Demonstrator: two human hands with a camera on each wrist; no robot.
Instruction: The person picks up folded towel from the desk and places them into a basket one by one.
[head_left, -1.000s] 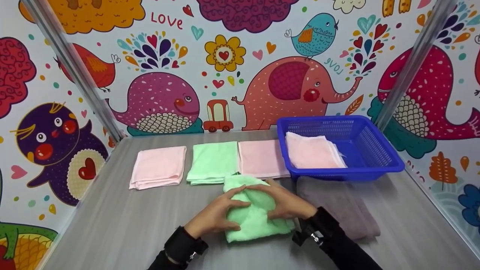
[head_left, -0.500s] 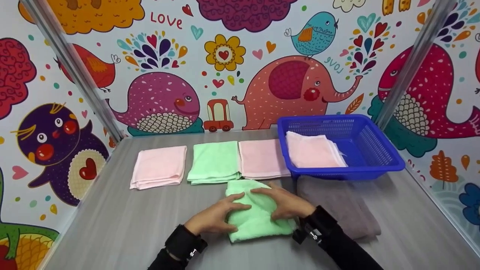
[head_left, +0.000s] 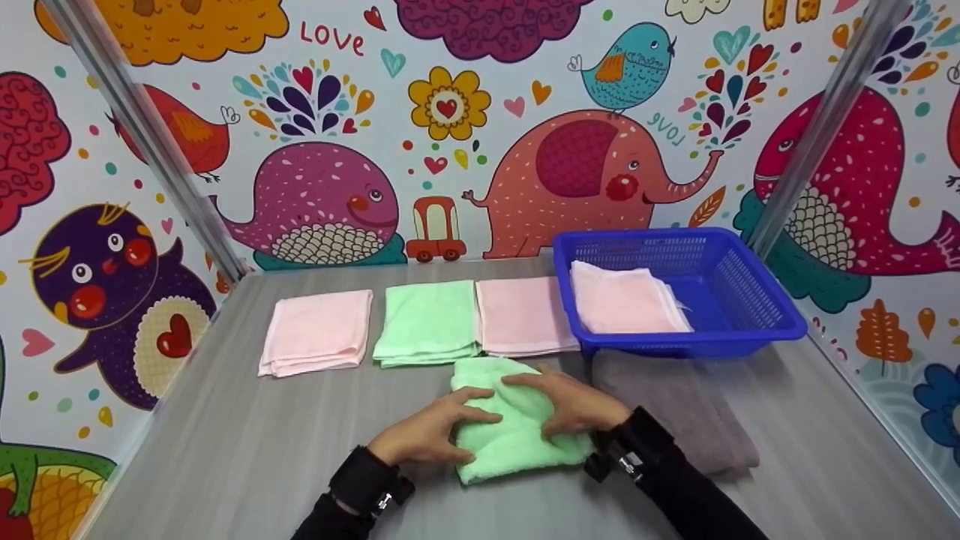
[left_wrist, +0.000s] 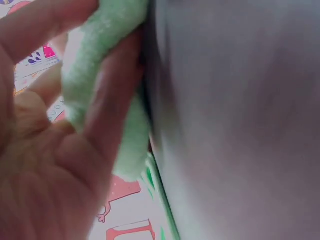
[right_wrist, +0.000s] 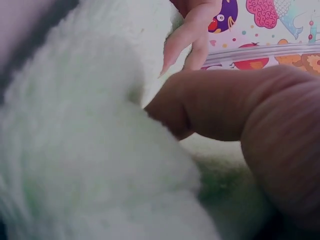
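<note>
In the head view a folded light green towel (head_left: 510, 442) lies on the table in front of me, its top dented and creased between my hands. My left hand (head_left: 431, 431) grips its left edge, fingers spread over the top and thumb low at the side. The left wrist view shows the fluffy towel edge (left_wrist: 127, 145) between that thumb and the fingers. From the right, my right hand (head_left: 574, 405) holds the towel, its thumb on the near part and the index finger reaching over the top. In the right wrist view the thumb (right_wrist: 210, 102) presses into the pile.
Behind lie a folded pink towel (head_left: 319, 330), a green one (head_left: 427, 322) and another pink one (head_left: 525, 315). A blue basket (head_left: 750, 337) holds a pink towel (head_left: 626, 300). A folded grey towel (head_left: 682, 412) lies close to my right wrist. Printed walls enclose the table.
The fingertips of both hands have drawn apart on top of the green towel. Its far edge has come slightly toward me and settled lower. During the last half second almost nothing moved.
</note>
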